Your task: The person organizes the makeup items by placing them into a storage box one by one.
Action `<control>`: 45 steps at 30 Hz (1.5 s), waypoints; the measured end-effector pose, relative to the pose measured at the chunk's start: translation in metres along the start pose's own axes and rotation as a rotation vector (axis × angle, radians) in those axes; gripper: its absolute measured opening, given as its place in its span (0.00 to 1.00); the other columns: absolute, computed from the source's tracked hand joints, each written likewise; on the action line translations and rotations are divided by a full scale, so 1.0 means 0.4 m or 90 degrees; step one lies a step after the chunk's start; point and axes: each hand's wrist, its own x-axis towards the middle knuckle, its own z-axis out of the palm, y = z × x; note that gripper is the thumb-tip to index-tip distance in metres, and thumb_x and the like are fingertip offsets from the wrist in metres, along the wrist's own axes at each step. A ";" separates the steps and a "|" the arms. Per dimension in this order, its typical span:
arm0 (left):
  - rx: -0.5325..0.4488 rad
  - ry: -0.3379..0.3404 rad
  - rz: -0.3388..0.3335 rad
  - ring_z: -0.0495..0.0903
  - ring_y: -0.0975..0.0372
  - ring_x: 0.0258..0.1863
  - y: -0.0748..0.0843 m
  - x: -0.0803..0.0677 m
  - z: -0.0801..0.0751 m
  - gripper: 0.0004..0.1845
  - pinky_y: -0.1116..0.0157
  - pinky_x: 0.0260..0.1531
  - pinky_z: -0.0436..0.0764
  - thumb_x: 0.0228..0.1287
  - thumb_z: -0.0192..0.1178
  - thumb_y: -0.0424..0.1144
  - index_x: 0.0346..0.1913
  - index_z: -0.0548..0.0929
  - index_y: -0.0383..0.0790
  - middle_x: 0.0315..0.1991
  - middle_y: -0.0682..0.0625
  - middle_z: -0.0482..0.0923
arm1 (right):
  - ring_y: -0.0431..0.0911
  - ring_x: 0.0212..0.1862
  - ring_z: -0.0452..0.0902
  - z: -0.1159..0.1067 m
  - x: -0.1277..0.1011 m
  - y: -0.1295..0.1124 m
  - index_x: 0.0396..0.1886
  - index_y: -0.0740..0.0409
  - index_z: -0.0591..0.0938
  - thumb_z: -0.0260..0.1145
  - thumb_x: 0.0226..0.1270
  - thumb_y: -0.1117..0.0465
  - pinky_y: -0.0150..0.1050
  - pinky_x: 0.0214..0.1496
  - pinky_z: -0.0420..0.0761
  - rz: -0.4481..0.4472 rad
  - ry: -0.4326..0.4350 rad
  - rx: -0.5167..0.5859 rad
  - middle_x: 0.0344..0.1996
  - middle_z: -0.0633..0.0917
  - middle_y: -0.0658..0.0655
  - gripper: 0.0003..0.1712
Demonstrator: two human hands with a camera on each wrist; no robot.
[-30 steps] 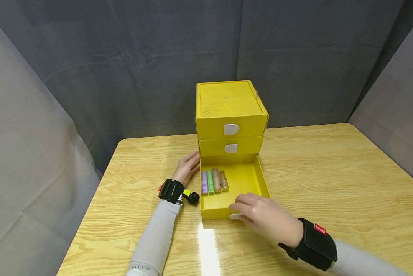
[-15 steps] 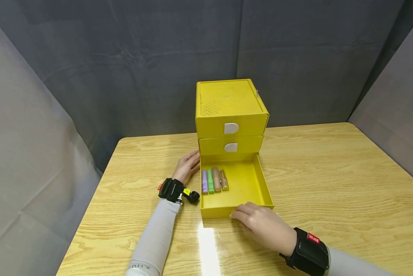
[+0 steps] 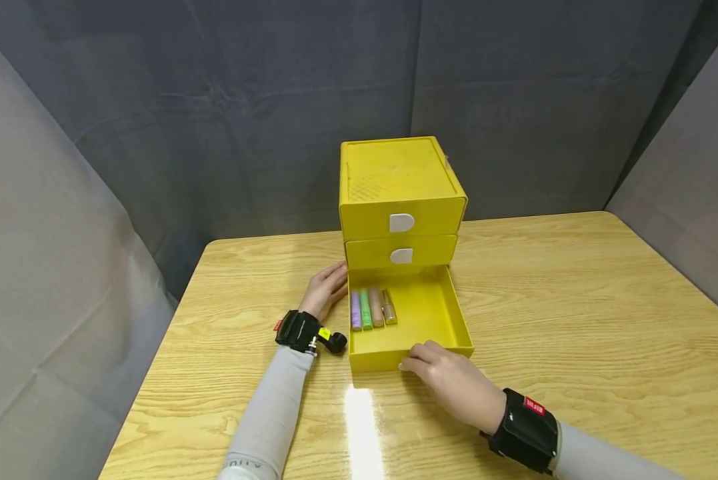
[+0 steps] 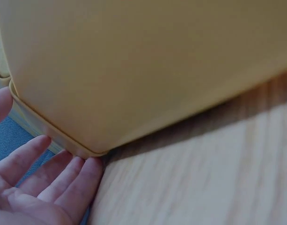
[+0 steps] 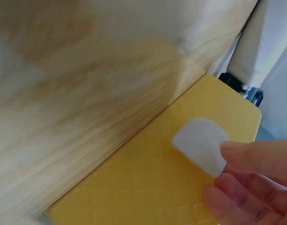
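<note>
A yellow drawer cabinet (image 3: 403,170) stands on the table with its bottom drawer (image 3: 431,320) pulled out. Inside, along the left wall, lie a purple tube (image 3: 356,311), a green tube (image 3: 366,310), a brownish tube (image 3: 376,308) and a small gold-and-clear tube (image 3: 389,308), side by side. My right hand (image 3: 451,383) is at the drawer's front, fingers bent over its top edge. In the right wrist view, thumb and fingers pinch the edge of the white pull tab (image 5: 202,145). My left hand (image 3: 325,290) rests straight fingertips against the cabinet's left side, at its rim in the left wrist view.
Two upper drawers with white tabs, the top one (image 3: 365,223) and the middle one (image 3: 365,255), are closed. The wooden table (image 3: 575,320) extends to both sides. A dark cloth (image 3: 263,120) hangs behind it, with pale cloth at left and right.
The right hand has lowered onto the drawer's front and then moved slightly forward, the drawer sliding a little inward with its tubes. The left hand has stayed at the cabinet's side.
</note>
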 end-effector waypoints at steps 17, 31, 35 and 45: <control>0.000 -0.007 -0.002 0.66 0.54 0.62 -0.001 -0.003 -0.002 0.27 0.59 0.59 0.69 0.67 0.53 0.40 0.65 0.62 0.32 0.63 0.41 0.64 | 0.42 0.32 0.71 0.051 0.085 0.094 0.30 0.58 0.86 0.66 0.49 0.77 0.32 0.33 0.78 0.043 0.023 0.011 0.28 0.77 0.51 0.13; -0.001 -0.002 -0.004 0.64 0.54 0.62 0.002 -0.005 -0.001 0.27 0.58 0.59 0.68 0.67 0.53 0.40 0.66 0.62 0.33 0.64 0.41 0.63 | 0.44 0.32 0.71 0.080 0.173 0.163 0.26 0.61 0.83 0.69 0.51 0.71 0.35 0.30 0.79 0.107 0.048 -0.014 0.25 0.74 0.51 0.03; -0.004 -0.006 -0.002 0.64 0.54 0.63 0.001 -0.007 -0.001 0.27 0.57 0.60 0.67 0.67 0.52 0.40 0.66 0.62 0.33 0.64 0.41 0.63 | 0.45 0.33 0.72 0.090 0.194 0.182 0.28 0.61 0.84 0.67 0.51 0.75 0.35 0.30 0.79 0.122 0.036 -0.019 0.26 0.75 0.52 0.07; -0.009 -0.014 -0.002 0.65 0.54 0.62 0.003 -0.009 -0.001 0.27 0.58 0.59 0.68 0.67 0.52 0.40 0.66 0.61 0.33 0.64 0.40 0.63 | 0.47 0.36 0.74 0.110 0.218 0.205 0.30 0.62 0.84 0.67 0.49 0.77 0.38 0.31 0.81 0.149 0.044 -0.050 0.29 0.75 0.54 0.09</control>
